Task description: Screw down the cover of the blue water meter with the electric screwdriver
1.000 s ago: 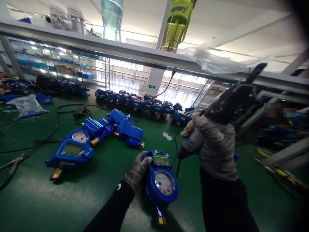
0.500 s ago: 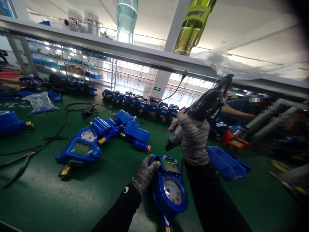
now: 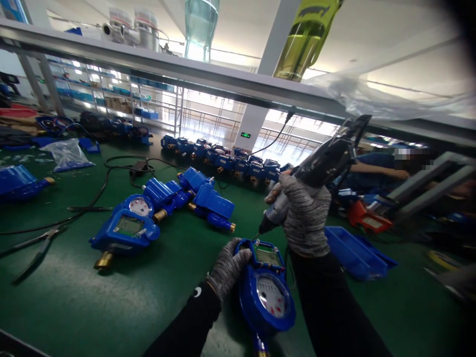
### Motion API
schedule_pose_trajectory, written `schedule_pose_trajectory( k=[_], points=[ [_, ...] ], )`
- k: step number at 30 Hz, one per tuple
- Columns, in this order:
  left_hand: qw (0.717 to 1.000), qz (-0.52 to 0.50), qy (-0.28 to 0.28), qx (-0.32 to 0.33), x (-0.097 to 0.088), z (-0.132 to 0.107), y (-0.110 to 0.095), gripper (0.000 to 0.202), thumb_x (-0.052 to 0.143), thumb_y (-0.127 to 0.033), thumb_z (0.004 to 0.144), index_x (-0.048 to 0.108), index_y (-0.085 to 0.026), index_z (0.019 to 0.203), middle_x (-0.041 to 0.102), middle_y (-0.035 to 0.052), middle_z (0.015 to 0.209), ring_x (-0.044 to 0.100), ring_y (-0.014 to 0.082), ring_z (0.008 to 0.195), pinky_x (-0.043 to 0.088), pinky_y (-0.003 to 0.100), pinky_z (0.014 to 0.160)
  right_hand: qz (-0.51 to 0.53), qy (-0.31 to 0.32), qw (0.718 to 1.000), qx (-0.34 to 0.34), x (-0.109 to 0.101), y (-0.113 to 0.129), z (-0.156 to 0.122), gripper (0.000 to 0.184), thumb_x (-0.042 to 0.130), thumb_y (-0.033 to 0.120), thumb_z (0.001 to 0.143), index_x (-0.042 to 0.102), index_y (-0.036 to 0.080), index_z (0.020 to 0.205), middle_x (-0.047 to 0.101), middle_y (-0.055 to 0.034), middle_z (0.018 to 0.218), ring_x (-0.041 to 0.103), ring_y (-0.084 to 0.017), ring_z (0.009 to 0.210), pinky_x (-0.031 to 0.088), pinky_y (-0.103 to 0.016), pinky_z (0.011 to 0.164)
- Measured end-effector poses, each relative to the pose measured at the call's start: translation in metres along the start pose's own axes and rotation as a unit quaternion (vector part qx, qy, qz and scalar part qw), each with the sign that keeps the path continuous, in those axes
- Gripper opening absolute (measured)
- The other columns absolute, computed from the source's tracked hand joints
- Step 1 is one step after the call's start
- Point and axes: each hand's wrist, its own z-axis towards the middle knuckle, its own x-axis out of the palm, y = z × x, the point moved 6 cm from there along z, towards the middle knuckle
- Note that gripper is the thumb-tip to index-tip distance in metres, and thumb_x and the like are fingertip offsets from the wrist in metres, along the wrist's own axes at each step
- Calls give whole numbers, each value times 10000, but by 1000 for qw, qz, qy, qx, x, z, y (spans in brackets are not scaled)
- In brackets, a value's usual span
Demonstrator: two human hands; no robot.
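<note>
Blue water meter (image 3: 266, 292), grey-flecked gloves (image 3: 228, 265), green table (image 3: 74, 302), black sleeves (image 3: 186, 329).

Hardly any legible text. At about twelve o'clock, far back on a white pillar (image 3: 253, 124), a small green illuminated sign (image 3: 245, 135), characters too small to read. At six o'clock, on the blue water meter (image 3: 266, 292) under the left hand (image 3: 227, 267), a white dial face (image 3: 270, 296) with black digits and red pointers, unreadable; above it a green LCD window (image 3: 266, 255), blank. At one o'clock, on the yellow-green bottle (image 3: 305, 37) hanging overhead, a dark printed logo (image 3: 316, 10), blurred and cut off. At nine o'clock, a second meter (image 3: 128, 229) with display and dial, figures indistinct.
</note>
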Motion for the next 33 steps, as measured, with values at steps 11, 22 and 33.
schedule_pose_trajectory(
  k=[11,22,33],
  points=[
    [1000,15,5,-2,0,-3,-2,605,901,-550,686,642,-153,1062,715,91,1034,673,267,964,514,380,876,14,-3,1000,9,-5,-5,2,233,837,332,791,656,210,872,612,11,613,587,-181,481,506,-296,455],
    [1000,23,4,9,-2,-2,-2,641,906,-545,683,646,-146,1112,706,108,1096,653,276,1024,502,407,940,8,-21,1000,-1,-5,-8,1,266,838,333,759,632,184,835,614,17,581,583,-174,457,501,-278,454],
    [1000,10,14,20,-2,1,1,588,929,-512,674,660,-149,1051,720,77,994,672,235,897,524,361,833,14,-11,1000,8,-6,-10,9,274,813,332,741,603,162,784,607,15,558,575,-158,433,497,-256,425]
  ],
)
